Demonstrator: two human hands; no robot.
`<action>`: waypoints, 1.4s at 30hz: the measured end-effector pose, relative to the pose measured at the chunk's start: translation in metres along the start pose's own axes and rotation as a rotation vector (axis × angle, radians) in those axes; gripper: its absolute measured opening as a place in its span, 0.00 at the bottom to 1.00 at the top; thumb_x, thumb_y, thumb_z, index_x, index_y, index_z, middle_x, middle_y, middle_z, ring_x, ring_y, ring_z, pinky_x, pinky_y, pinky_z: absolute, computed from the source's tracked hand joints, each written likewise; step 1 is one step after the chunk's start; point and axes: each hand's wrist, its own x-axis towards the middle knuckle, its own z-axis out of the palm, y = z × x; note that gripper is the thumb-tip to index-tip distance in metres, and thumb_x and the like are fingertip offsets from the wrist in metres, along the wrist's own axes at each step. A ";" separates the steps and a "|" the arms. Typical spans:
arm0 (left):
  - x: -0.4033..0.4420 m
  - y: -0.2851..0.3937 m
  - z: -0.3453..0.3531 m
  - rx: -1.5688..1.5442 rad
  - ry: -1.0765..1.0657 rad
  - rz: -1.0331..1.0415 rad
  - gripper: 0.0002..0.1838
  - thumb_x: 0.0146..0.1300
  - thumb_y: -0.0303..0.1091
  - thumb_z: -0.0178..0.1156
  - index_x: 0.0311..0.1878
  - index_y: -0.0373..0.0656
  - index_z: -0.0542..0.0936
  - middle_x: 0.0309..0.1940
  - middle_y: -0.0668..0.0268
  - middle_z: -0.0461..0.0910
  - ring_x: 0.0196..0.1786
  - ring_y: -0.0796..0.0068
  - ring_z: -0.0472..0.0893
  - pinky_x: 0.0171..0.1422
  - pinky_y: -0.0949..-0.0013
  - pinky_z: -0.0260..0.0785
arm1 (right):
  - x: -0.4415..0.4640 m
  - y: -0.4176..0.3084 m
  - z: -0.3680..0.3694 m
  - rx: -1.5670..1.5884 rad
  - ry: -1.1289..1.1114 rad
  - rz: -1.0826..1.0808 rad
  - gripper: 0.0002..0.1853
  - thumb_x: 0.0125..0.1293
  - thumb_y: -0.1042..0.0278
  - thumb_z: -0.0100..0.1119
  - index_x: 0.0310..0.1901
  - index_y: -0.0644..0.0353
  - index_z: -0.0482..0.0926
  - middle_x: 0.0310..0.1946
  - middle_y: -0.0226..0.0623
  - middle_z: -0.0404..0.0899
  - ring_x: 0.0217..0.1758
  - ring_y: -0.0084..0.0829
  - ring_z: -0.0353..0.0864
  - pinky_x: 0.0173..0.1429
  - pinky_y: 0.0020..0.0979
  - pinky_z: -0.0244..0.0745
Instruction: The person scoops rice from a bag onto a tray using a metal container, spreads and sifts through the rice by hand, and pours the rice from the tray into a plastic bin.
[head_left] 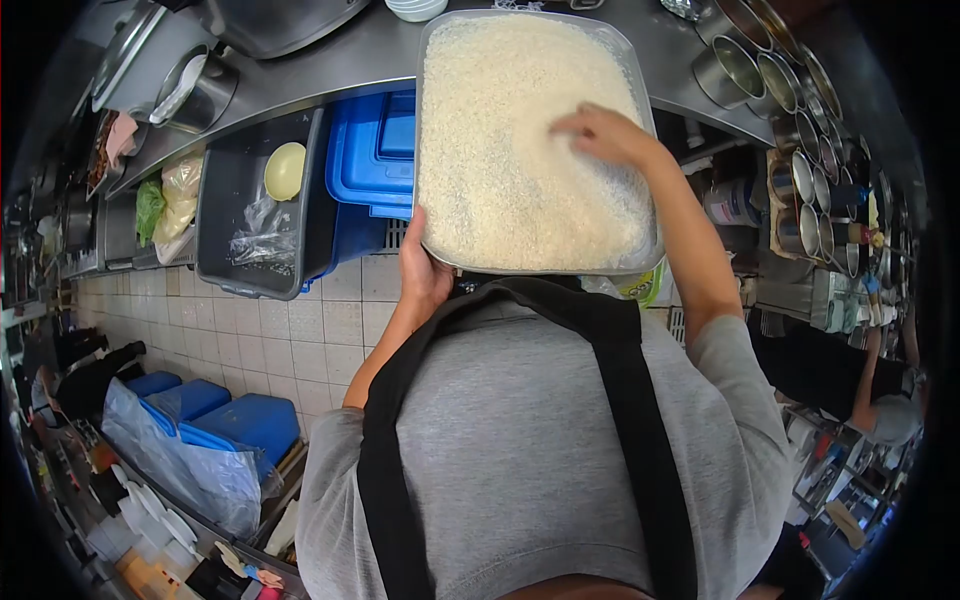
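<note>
A large clear container full of pale, rice-like grains rests partly on the metal counter, its near end close to my torso. My left hand grips its near left corner, with the fingers partly hidden beneath the container. Over the right part of the grains is my right hand, its index finger stretched out to the left and the other fingers loosely bent. It holds nothing that I can see. The grains around it look slightly smeared by motion.
A grey bin holding a yellow bowl and plastic stands left, beside a blue lid. Metal pots line the counter's right side. Blue boxes sit lower left. Another person is at far right.
</note>
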 end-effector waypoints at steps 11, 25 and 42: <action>0.005 0.000 -0.020 0.009 -0.010 -0.073 0.28 0.66 0.46 0.45 0.64 0.38 0.60 0.61 0.58 0.65 0.62 0.60 0.64 0.65 0.58 0.55 | -0.099 0.057 0.020 -0.182 0.644 0.621 0.16 0.63 0.61 0.47 0.46 0.62 0.75 0.41 0.46 0.76 0.47 0.40 0.75 0.50 0.31 0.68; 0.069 0.033 -0.035 0.774 0.003 -0.257 0.36 0.64 0.60 0.39 0.64 0.38 0.61 0.63 0.58 0.62 0.63 0.61 0.63 0.65 0.58 0.53 | -0.123 0.003 0.155 0.208 0.697 0.915 0.16 0.65 0.61 0.41 0.32 0.66 0.74 0.31 0.53 0.77 0.36 0.50 0.77 0.42 0.46 0.71; 0.013 -0.147 -0.127 0.846 0.051 0.060 0.28 0.68 0.52 0.39 0.59 0.38 0.66 0.55 0.63 0.70 0.57 0.69 0.67 0.62 0.67 0.57 | -0.341 -0.040 0.243 0.195 0.819 1.081 0.14 0.63 0.63 0.43 0.31 0.62 0.77 0.31 0.49 0.78 0.34 0.48 0.77 0.37 0.45 0.71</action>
